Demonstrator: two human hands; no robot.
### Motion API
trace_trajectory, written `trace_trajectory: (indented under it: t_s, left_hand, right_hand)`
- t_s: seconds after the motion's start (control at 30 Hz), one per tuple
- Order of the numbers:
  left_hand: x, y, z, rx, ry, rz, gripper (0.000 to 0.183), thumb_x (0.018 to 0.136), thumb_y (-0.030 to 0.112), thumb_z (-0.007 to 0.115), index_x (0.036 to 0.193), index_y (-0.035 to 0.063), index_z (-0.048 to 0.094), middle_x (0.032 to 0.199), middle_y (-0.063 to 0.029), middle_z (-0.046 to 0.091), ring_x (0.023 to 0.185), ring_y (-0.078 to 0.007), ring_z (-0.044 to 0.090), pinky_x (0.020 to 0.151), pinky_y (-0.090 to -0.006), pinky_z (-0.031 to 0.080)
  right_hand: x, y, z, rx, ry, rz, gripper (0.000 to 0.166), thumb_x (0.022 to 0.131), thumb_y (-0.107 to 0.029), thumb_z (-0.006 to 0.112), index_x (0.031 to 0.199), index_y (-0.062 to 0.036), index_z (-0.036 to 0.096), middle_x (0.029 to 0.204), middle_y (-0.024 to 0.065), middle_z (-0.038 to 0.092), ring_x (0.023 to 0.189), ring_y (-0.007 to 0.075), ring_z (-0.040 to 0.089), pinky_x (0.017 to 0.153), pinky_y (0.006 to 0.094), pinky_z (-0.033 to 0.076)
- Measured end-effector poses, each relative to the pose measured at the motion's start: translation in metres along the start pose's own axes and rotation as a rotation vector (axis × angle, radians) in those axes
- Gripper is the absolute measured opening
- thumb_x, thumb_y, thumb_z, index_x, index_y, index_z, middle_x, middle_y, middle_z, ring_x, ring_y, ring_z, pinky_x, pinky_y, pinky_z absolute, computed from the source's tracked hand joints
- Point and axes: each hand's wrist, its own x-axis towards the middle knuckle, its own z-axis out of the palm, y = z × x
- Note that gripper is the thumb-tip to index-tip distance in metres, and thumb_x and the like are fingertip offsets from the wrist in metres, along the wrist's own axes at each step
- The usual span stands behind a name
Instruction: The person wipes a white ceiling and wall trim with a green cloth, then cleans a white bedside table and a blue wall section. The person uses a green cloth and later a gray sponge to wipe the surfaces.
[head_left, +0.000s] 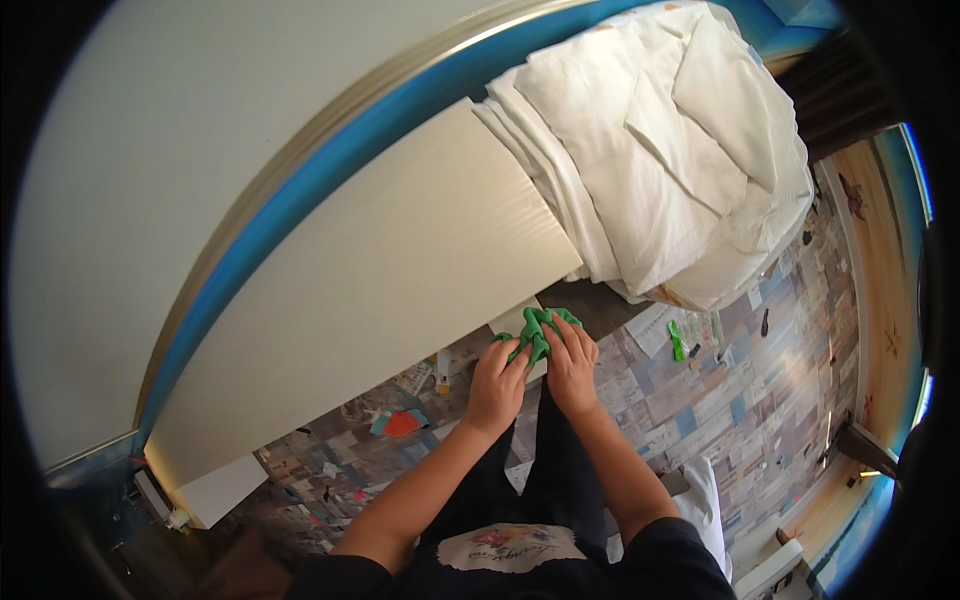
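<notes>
A crumpled green cloth is bunched between my two hands, in front of my body. My left hand grips its near left part, with the fingers curled into the folds. On its right side, my right hand presses its fingers over the fabric. Both hands are just off the front edge of a long cream-coloured board, which has a smooth surface. Part of the cloth is hidden under my fingers.
White folded bedding is piled at the board's far right end. Paper scraps, a bright green item and an orange-red piece litter the patchwork-patterned floor. A white pillow or cloth lies at lower right.
</notes>
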Motion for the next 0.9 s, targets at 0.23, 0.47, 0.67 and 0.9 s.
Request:
trace_trajectory:
  t_s: [0.23, 0.47, 0.67, 0.9]
  left_hand:
    - [-0.021, -0.066, 0.113, 0.177, -0.039, -0.139, 0.038, 0.091, 0.006, 0.066, 0.129, 0.0035, 0.064, 0.138, -0.0207, 0.052, 0.124, -0.0434, 0.051, 0.103, -0.0504, 0.046]
    - [-0.044, -0.12, 0.153, 0.378, -0.09, -0.199, 0.061, 0.089, 0.024, 0.071, 0.147, 0.0201, 0.052, 0.164, -0.0227, 0.019, 0.137, -0.0526, 0.036, 0.115, -0.0597, 0.033]
    - [0.027, -0.172, 0.143, 0.422, 0.068, -0.266, 0.048, 0.098, 0.025, 0.058, 0.144, 0.0125, 0.054, 0.154, -0.0245, 0.036, 0.134, -0.0484, 0.041, 0.109, -0.0587, 0.037]
    - [0.04, -0.167, 0.13, 0.323, 0.063, -0.293, 0.042, 0.1, 0.017, 0.05, 0.14, 0.0043, 0.055, 0.153, -0.0244, 0.039, 0.138, -0.0474, 0.038, 0.111, -0.0557, 0.034]
  right_hand:
    - [-0.042, 0.07, 0.063, -0.102, -0.189, 0.166, 0.054, 0.087, -0.015, 0.069, 0.14, -0.0219, 0.058, 0.153, 0.0085, 0.044, 0.137, 0.034, 0.042, 0.114, 0.0534, 0.03]
    - [-0.05, 0.113, 0.102, -0.167, -0.24, 0.0, 0.056, 0.087, -0.025, 0.071, 0.141, -0.0317, 0.058, 0.158, 0.0051, 0.041, 0.146, 0.034, 0.034, 0.119, 0.0576, 0.025]
    - [0.026, 0.094, 0.147, -0.125, -0.111, -0.032, 0.05, 0.09, -0.03, 0.066, 0.14, -0.0286, 0.058, 0.153, 0.006, 0.046, 0.138, 0.0342, 0.044, 0.118, 0.0566, 0.026]
    - [0.035, 0.073, 0.157, -0.065, -0.045, 0.017, 0.045, 0.092, -0.029, 0.062, 0.137, -0.0233, 0.06, 0.149, 0.0072, 0.05, 0.136, 0.0332, 0.044, 0.116, 0.0552, 0.029]
